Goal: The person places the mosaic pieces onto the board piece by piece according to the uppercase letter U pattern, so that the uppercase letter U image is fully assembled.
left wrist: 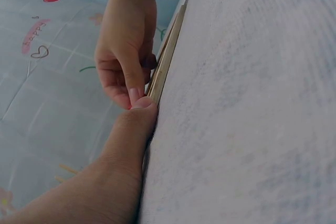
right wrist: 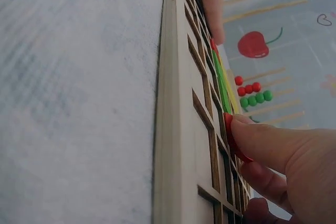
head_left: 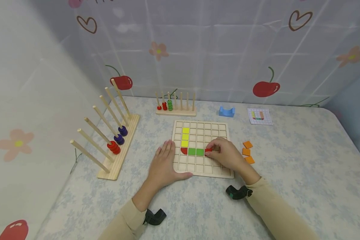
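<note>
A wooden grid board (head_left: 199, 169) lies flat on the table. My left hand (head_left: 163, 166) rests at its left edge with straight fingers, the thumb stretched along the near edge. Between thumb and fingers my right hand (head_left: 226, 154) pinches a red tile (right wrist: 234, 139), held at the cell just right of the green tiles (head_left: 195, 152). Left of the green ones sits another red tile (head_left: 184, 151) with a rounded corner. Yellow tiles (head_left: 185, 137) fill a short column above it. In the left wrist view, the right fingers hide the red tile.
Orange tiles (head_left: 246, 152) lie right of the board. Behind it are a blue curved block (head_left: 226, 112), a pattern card (head_left: 266, 120) and a small peg rack (head_left: 176, 113) with red and green beads. A taller peg rack (head_left: 129, 139) stands on the left.
</note>
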`<act>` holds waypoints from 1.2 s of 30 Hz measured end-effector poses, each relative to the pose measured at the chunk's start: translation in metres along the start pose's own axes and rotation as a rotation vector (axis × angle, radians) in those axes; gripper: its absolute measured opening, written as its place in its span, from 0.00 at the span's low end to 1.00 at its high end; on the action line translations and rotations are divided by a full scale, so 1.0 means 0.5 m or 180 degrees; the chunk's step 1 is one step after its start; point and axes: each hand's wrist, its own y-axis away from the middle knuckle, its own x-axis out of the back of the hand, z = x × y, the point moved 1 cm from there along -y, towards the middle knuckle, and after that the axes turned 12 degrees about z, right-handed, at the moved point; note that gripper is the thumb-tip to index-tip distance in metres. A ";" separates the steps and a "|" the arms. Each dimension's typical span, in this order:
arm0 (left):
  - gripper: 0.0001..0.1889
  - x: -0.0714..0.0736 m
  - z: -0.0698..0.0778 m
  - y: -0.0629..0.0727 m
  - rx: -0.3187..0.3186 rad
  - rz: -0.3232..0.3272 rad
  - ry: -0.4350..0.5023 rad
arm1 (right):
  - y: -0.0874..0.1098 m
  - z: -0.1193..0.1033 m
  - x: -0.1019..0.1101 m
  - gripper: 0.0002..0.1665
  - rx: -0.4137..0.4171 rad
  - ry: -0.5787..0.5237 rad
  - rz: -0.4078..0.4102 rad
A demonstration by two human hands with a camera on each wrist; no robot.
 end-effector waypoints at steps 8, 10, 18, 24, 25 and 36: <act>0.72 0.003 0.001 0.001 -0.0030 0.0035 -0.0004 | 0.001 0.001 -0.003 0.04 0.0168 0.0143 -0.0002; 0.72 0.005 0.001 0.001 -0.0037 0.0033 -0.0024 | 0.001 0.000 -0.003 0.04 0.0169 0.0148 -0.0019; 0.72 0.006 0.001 0.001 -0.0036 0.0017 -0.0063 | 0.005 -0.004 -0.001 0.02 0.0149 0.0199 -0.0090; 0.72 0.003 0.002 0.002 -0.0038 0.0025 -0.0037 | 0.013 -0.003 0.007 0.04 0.0183 0.0172 -0.0078; 0.72 0.002 0.002 0.002 -0.0030 0.0015 -0.0032 | 0.015 -0.002 0.010 0.05 0.0206 0.0166 -0.0065; 0.72 0.000 0.000 0.002 -0.0024 0.0025 -0.0037 | 0.041 0.035 0.090 0.14 0.0159 0.0262 0.0139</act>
